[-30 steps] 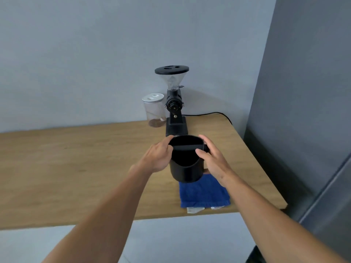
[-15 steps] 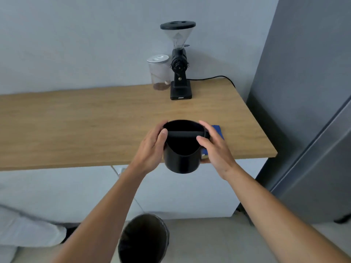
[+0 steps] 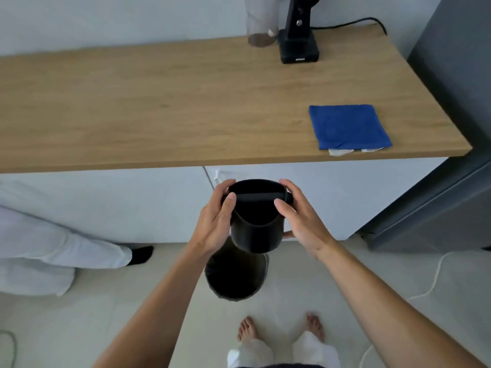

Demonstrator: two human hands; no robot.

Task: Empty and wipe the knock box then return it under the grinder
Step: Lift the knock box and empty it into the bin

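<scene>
A wooden desk (image 3: 186,107) is running along the pale wall (image 3: 106,19), white cabinets (image 3: 132,203) sitting beneath, beige floor (image 3: 79,328) spreading below.

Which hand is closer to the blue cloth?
Right. The right hand holds the knock box below the cloth; the left hand is farther left.

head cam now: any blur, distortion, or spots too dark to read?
Head view: wide-angle bowing curves the countertop edge; soft even light, no glare; overall slightly soft, grinder cropped at the top. Knock box, held by left hand and right hand, has an interior too dark to read; same for the bin below it.
</scene>
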